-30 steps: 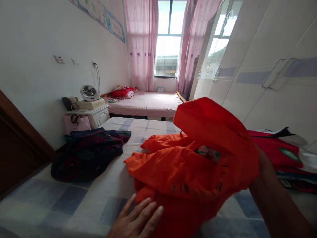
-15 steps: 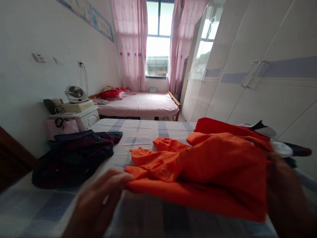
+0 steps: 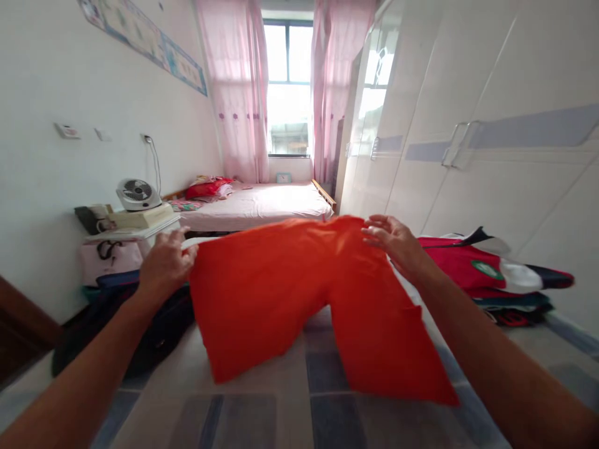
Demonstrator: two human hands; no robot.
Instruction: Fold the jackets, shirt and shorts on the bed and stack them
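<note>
A pair of orange shorts (image 3: 266, 280) is spread out above the bed, its two legs pointing toward me. My left hand (image 3: 168, 262) pinches the left end of the upper edge. At the other end of that edge, my right hand (image 3: 390, 240) has its fingers closed on the cloth. Dark clothing (image 3: 159, 337) lies beneath and beside my left forearm. Beyond my right forearm is a stack of folded clothes, with a red and white garment (image 3: 468, 265) bearing a green patch on top.
The checked bedsheet (image 3: 253, 418) spreads under the shorts. A bed with a pink sheet (image 3: 271, 199) stands by the window. On the left, a small fan (image 3: 138, 194) tops a white cabinet (image 3: 159, 231); a tall white wardrobe (image 3: 505, 181) lines the right side.
The orange shorts, bunched and folded before, are now opened out flat with both legs showing. Both hands have moved up and away from me, to the far edge.
</note>
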